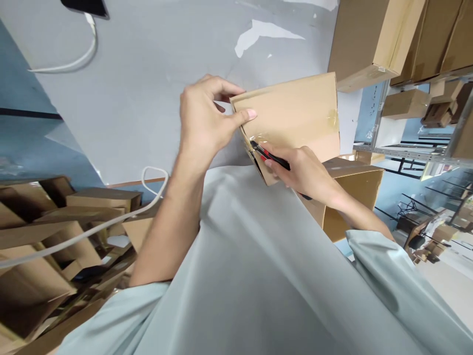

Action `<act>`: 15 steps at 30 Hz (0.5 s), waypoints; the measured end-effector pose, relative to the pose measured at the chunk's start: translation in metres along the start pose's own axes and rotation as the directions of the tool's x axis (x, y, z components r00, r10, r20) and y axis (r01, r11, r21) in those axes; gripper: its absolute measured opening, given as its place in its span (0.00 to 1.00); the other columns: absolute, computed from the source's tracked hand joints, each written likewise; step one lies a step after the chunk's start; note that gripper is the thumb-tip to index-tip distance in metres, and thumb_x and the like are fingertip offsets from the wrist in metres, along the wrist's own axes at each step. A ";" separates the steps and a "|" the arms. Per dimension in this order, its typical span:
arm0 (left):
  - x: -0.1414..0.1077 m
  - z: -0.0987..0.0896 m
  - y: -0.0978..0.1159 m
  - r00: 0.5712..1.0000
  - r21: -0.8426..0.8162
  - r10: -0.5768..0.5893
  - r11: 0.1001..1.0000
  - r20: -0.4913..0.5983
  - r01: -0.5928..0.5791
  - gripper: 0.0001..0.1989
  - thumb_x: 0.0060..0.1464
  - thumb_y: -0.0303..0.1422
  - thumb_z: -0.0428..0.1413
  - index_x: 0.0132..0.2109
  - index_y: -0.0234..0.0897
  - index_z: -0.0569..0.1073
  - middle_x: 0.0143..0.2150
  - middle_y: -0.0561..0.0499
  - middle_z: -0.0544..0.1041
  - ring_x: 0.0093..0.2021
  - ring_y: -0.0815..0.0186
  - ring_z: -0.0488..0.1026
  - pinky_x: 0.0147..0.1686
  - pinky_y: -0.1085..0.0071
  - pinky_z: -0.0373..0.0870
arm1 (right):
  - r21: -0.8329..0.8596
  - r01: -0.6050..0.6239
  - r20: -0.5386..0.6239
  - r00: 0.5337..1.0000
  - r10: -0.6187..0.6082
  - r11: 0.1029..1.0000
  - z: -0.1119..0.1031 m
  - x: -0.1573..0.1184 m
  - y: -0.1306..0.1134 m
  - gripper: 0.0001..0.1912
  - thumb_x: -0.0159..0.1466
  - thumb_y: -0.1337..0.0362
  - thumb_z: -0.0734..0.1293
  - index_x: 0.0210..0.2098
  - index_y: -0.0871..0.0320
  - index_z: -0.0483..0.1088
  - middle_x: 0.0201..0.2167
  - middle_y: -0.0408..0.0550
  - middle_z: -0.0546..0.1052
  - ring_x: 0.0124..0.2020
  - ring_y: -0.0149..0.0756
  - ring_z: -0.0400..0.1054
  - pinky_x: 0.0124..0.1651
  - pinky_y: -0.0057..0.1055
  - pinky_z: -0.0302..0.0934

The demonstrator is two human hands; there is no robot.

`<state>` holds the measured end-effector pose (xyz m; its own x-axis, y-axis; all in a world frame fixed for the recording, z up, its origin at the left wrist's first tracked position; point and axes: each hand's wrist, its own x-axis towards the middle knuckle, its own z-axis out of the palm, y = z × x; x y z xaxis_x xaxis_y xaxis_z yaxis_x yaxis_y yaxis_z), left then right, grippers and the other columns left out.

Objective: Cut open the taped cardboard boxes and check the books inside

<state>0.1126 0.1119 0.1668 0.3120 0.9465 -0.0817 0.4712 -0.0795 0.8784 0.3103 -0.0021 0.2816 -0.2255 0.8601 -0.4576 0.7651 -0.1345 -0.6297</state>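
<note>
A small cardboard box [291, 108] lies tilted at the near edge of the grey table, with clear tape on its near left corner and right end. My left hand [210, 113] grips the box's left end, thumb on the top face and fingers behind the edge. In my right hand [301, 170] is a black and red utility knife [275, 159], fingers wrapped round its handle. The knife's tip touches the taped left edge of the box, close below my left thumb. How far the blade is out cannot be made out.
A larger closed carton [369, 44] stands at the table's back right. Torn white paper [262, 34] sticks to the grey tabletop [148, 98]. A phone [86, 7] with a white cable [88, 44] lies at the far left. Open cartons [55, 246] crowd the floor at left; shelving [410, 148] stands at right.
</note>
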 end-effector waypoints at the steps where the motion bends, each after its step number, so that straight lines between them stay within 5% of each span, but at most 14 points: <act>1: 0.000 0.001 -0.001 1.000 0.011 0.008 1.000 0.011 -0.008 0.23 0.63 0.55 0.64 0.56 0.47 0.81 0.58 0.51 0.86 0.57 0.53 0.82 0.53 0.47 0.81 | -0.031 -0.026 -0.003 1.000 0.026 0.999 0.002 -0.005 -0.002 0.21 0.83 0.61 0.63 0.70 0.50 0.79 0.50 0.48 0.90 0.51 0.45 0.85 0.57 0.37 0.72; 11: -0.014 0.007 0.002 0.999 -0.090 -0.001 0.996 -0.032 -0.002 0.20 0.63 0.52 0.67 0.54 0.47 0.81 0.57 0.52 0.85 0.57 0.54 0.80 0.53 0.49 0.82 | -0.391 -0.348 0.101 0.904 0.415 0.852 0.066 -0.002 -0.067 0.32 0.84 0.67 0.58 0.84 0.47 0.61 0.54 0.55 0.89 0.52 0.50 0.86 0.54 0.42 0.77; 15: -0.005 0.006 0.002 1.000 -0.133 -0.018 0.991 -0.006 0.017 0.28 0.57 0.53 0.71 0.58 0.44 0.83 0.57 0.53 0.85 0.55 0.56 0.78 0.53 0.51 0.82 | -0.251 -0.327 0.030 0.938 0.345 0.911 0.062 -0.033 -0.061 0.29 0.84 0.61 0.61 0.81 0.45 0.67 0.48 0.52 0.91 0.46 0.48 0.87 0.52 0.40 0.78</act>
<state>0.1170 0.1052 0.1657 0.2981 0.9498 -0.0948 0.3627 -0.0209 0.9317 0.2334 -0.0531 0.2967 0.0343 0.7455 -0.6656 0.9223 -0.2801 -0.2662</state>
